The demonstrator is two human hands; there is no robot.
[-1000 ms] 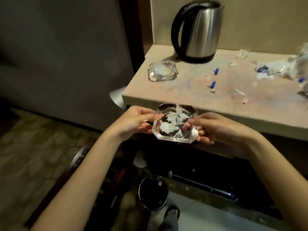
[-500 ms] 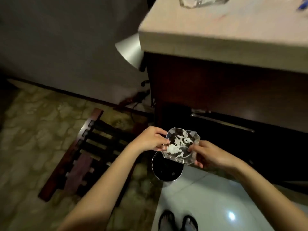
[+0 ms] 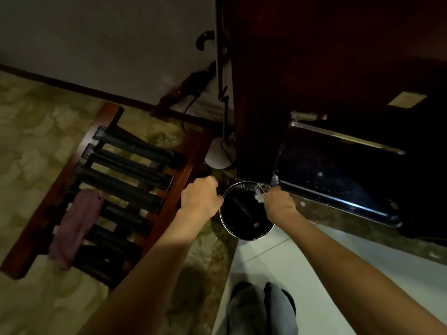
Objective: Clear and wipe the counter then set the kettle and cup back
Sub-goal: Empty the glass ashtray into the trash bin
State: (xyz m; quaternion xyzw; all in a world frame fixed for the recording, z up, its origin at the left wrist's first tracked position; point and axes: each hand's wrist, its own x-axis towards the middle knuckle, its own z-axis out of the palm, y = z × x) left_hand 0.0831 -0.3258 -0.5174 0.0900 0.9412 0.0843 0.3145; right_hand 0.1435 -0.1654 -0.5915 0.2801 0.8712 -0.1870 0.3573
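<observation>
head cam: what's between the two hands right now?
In the head view, the open mouth of the round black bin lies between the left hand and right hand. The right hand holds the glass dish tipped over its rim.

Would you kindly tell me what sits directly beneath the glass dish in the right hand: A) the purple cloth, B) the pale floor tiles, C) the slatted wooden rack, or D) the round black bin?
D: the right hand tips the glass dish over the rim of the round black bin.

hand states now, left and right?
Left hand: fingers curled beside the bin, holding nothing visible.
Right hand: grips the glass ashtray, tipped over the bin.
</observation>
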